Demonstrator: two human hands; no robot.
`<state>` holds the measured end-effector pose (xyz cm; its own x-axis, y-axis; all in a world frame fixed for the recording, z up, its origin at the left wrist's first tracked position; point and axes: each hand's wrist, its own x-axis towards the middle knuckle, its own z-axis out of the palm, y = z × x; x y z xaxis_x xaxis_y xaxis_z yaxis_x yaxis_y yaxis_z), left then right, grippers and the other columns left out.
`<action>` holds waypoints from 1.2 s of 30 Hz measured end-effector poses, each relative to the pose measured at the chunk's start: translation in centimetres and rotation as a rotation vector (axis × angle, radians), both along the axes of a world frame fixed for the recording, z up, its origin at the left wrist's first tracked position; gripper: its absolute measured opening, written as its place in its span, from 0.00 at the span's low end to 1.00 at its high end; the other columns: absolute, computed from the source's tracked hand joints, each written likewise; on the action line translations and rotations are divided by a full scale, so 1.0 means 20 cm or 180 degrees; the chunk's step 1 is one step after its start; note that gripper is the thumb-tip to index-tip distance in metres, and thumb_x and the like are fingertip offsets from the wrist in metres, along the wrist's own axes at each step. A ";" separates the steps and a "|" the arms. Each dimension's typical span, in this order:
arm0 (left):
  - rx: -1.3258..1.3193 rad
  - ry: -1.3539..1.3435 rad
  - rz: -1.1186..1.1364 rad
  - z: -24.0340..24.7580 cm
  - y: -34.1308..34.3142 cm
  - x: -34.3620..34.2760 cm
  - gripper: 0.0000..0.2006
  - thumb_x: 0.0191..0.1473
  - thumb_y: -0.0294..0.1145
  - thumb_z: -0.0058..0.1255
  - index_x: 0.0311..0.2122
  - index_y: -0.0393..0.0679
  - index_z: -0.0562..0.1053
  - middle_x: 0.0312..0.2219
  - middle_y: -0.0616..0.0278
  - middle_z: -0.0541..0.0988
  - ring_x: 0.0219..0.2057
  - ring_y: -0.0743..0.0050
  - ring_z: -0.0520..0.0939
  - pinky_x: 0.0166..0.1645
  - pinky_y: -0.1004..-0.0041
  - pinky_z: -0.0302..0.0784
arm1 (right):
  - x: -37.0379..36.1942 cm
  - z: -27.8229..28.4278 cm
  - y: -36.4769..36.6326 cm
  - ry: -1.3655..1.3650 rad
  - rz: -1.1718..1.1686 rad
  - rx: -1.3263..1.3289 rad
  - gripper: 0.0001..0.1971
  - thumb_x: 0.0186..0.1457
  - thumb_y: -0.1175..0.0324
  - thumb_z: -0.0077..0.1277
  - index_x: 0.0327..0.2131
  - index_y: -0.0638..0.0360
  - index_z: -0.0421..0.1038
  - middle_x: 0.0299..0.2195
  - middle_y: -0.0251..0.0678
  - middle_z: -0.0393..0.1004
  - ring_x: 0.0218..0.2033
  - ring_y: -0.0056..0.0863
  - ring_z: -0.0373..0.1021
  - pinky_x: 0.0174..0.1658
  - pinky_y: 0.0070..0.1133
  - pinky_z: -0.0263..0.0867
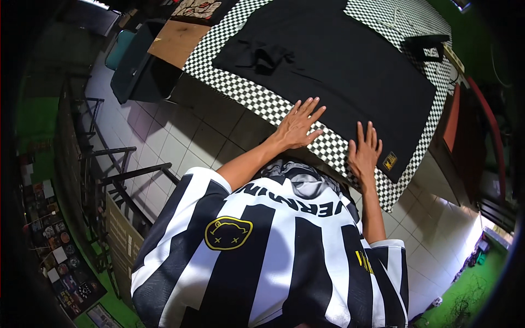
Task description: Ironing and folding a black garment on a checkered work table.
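A black T-shirt (333,60) lies spread over a table with a black-and-white checkered cover (257,101). Its cloth is rumpled toward the left, where a dark fold stands up. My left hand (299,127) rests at the near edge of the shirt, palm down with fingers spread, partly on the checkered cover. Farther right, my right hand (365,150) lies flat on the shirt's near edge, fingers stretched out. A small yellow-and-black patch (390,160) sits on the shirt's corner, just right of that hand. Neither hand grips anything.
A black iron-like object (426,48) stands at the table's far right. Left of the table are a brown board (178,44) and a dark chair-like piece (145,65). Black metal frames (131,172) stand on the tiled floor at left. A red-edged panel (486,120) is at right.
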<state>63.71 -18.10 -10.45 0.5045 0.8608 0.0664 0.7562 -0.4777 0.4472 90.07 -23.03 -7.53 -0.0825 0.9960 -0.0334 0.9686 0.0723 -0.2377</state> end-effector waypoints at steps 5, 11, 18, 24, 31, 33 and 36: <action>0.0147 0.0212 -0.0169 0.04 0.09 -0.32 0.36 0.63 0.55 0.43 0.70 0.47 0.55 0.69 0.47 0.53 0.70 0.49 0.54 0.71 0.49 0.47 | 0.09 0.06 -0.03 0.0190 -0.0191 -0.0122 0.28 0.63 0.60 0.41 0.66 0.47 0.59 0.71 0.42 0.49 0.71 0.42 0.47 0.70 0.45 0.39; 0.0216 0.0320 -0.0052 0.09 0.17 -0.74 0.35 0.62 0.52 0.47 0.69 0.46 0.58 0.68 0.46 0.57 0.69 0.47 0.56 0.70 0.44 0.48 | -0.01 0.09 0.03 0.0504 -0.0771 0.0620 0.22 0.55 0.69 0.49 0.55 0.58 0.70 0.61 0.50 0.65 0.61 0.48 0.63 0.65 0.39 0.55; 0.0522 0.0173 0.0084 0.15 0.30 -1.02 0.31 0.60 0.47 0.51 0.66 0.48 0.62 0.66 0.49 0.60 0.68 0.49 0.59 0.69 0.44 0.48 | -0.59 0.19 0.40 0.1258 0.0003 0.0805 0.29 0.46 0.77 0.49 0.56 0.58 0.68 0.59 0.48 0.66 0.60 0.47 0.64 0.63 0.35 0.60; 0.0446 0.0081 0.0210 0.04 0.34 -1.06 0.29 0.61 0.46 0.49 0.66 0.53 0.63 0.67 0.53 0.59 0.68 0.49 0.59 0.70 0.46 0.48 | -0.87 0.22 0.69 0.0943 0.1053 0.0573 0.37 0.41 0.78 0.58 0.60 0.53 0.63 0.63 0.47 0.59 0.61 0.49 0.60 0.65 0.38 0.56; 0.0362 -0.0098 0.0349 0.06 0.33 -1.03 0.28 0.60 0.46 0.50 0.64 0.52 0.66 0.66 0.54 0.62 0.68 0.52 0.60 0.70 0.48 0.48 | -0.88 0.28 0.92 0.1439 0.0615 0.0310 0.28 0.45 0.77 0.57 0.53 0.56 0.67 0.48 0.45 0.73 0.51 0.42 0.71 0.56 0.33 0.64; 0.0413 -0.0248 0.0461 0.07 0.33 -1.02 0.25 0.58 0.45 0.53 0.60 0.49 0.70 0.62 0.54 0.67 0.65 0.52 0.64 0.70 0.47 0.49 | -0.85 0.26 1.03 0.2176 -0.0591 0.0431 0.25 0.49 0.75 0.56 0.53 0.59 0.67 0.42 0.47 0.76 0.45 0.42 0.75 0.49 0.32 0.69; 0.0396 -0.0119 0.0607 0.15 0.36 -0.98 0.23 0.57 0.43 0.54 0.55 0.46 0.73 0.58 0.55 0.72 0.61 0.52 0.69 0.69 0.48 0.49 | -0.71 0.17 1.16 0.1932 -0.1316 0.1125 0.32 0.51 0.65 0.59 0.59 0.58 0.60 0.48 0.57 0.75 0.47 0.55 0.74 0.51 0.37 0.69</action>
